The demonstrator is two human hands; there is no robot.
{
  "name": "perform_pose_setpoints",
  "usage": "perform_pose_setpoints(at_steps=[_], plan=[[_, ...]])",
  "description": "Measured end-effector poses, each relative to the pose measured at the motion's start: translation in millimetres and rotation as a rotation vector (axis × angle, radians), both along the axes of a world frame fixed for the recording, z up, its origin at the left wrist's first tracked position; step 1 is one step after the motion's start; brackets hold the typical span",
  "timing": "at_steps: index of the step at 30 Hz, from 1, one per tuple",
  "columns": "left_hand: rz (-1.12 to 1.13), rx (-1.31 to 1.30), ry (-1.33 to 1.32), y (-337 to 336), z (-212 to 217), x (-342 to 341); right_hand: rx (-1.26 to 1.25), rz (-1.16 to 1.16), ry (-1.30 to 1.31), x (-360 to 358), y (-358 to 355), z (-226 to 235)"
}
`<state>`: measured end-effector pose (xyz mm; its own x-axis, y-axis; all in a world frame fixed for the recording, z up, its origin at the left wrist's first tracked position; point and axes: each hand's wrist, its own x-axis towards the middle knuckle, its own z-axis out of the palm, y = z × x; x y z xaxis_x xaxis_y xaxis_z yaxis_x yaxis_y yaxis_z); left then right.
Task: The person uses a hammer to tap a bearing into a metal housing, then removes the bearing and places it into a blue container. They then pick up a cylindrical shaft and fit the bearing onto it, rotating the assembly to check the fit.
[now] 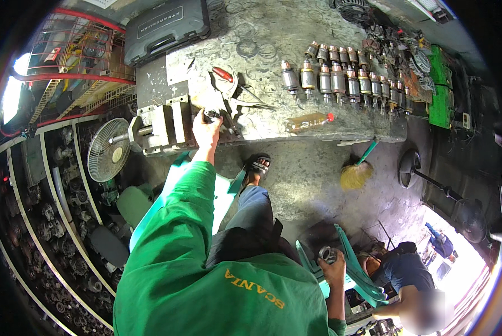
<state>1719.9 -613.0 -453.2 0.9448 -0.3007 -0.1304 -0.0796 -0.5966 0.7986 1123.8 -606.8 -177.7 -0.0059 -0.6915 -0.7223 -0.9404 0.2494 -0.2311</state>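
Note:
My left hand (206, 133) reaches to the front edge of the workbench (223, 47), just right of the bench vise (164, 126). Its fingers are closed around a small dark metal part (212, 113), partly hidden by the hand. Beyond it on the bench lie a red-handled tool (223, 74) and a few slim metal tools. My right hand (334, 272) is held low at my right side, beside a turquoise plastic chair (349, 257). Its fingers grip a round, hollow metal part (327, 255).
Several cylindrical metal motor parts (338, 81) stand in rows on the bench, near a plastic bottle (307, 122) lying flat. A black tool case (167, 28) sits at the back left. A fan (110, 150), a broom (356, 175) and a seated person (405, 274) are around me.

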Motion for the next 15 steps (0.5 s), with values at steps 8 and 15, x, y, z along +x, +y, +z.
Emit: perform_pose_setpoints(at_steps=[8, 15], plan=[[-0.303, 0.035, -0.196, 6.3, 89.9, -41.6, -0.296, 0.137, -0.187, 24.8, 7.9, 23.4], [-0.906, -0.184, -0.284, 0.8, 217.8, -165.9, -0.588, 0.139, -0.237, 11.6, 62.9, 72.4]])
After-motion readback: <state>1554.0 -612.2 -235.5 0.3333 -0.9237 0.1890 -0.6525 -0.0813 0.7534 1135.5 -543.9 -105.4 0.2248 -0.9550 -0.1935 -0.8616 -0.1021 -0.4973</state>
